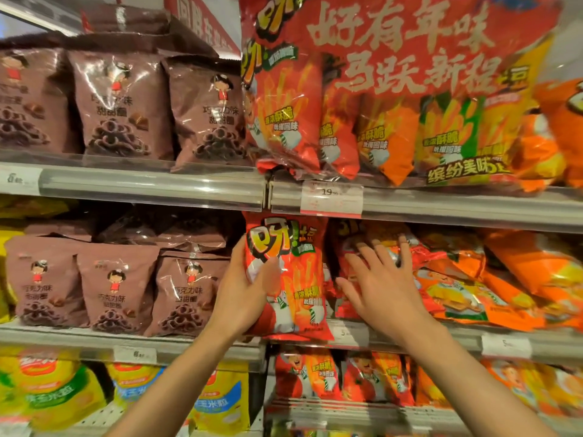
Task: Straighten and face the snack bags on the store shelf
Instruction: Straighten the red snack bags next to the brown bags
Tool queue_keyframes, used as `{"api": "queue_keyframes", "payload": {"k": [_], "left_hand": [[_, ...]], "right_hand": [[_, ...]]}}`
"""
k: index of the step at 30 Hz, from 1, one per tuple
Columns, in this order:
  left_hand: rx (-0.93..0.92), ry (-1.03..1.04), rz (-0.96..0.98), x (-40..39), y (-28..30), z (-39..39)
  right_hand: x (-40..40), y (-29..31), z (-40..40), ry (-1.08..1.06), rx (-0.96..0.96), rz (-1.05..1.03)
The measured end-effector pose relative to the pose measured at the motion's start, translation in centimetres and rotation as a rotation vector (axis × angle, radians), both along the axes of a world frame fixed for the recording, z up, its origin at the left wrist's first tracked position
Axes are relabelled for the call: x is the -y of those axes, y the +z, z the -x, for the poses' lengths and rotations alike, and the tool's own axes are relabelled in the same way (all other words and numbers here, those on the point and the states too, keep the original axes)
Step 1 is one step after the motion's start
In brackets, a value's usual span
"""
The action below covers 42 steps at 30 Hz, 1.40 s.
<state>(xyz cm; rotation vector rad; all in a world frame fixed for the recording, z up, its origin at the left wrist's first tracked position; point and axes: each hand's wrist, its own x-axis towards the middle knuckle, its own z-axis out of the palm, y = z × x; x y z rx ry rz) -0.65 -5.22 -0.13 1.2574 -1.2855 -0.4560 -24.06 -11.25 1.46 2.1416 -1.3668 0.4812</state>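
On the middle shelf (410, 337), left hand (239, 291) grips upright red bag (293, 279); right hand (383, 285), fingers spread, hides bags behind.

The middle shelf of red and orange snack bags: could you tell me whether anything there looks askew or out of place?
Yes. Right of the upright red bag that the left hand holds, the orange bags lie tilted and slumped on one another, not facing front. The right hand rests open on that pile. The brown bags to the left stand neatly.
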Motion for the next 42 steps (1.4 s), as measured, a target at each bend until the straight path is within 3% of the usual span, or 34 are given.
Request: {"api": "queue_keyframes", "payload": {"k": [8, 16, 21, 35, 42], "left_hand": [[-0.003, 0.040, -0.049, 5.2, 0.1, 0.9], [0.132, 0.253, -0.042, 4.6, -1.8, 2.8], [0.279, 0.150, 0.007, 2.9, -2.9, 2.5], [0.432, 0.129, -0.053, 4.6, -4.3, 1.9], [0.460, 0.096, -0.111, 3.3, -2.1, 1.0]], "right_hand": [[-0.1, -0.1, 1.1, 0.010, 0.103, -0.014], [-0.6, -1.4, -1.0, -0.016, 0.099, -0.031], [-0.1, -1.5, -1.4, -0.023, 0.073, -0.018], [0.5, -2.5, -1.3, -0.010, 0.004, -0.021], [0.0, -1.9, -1.0, 0.104, 0.142, -0.042]]}}
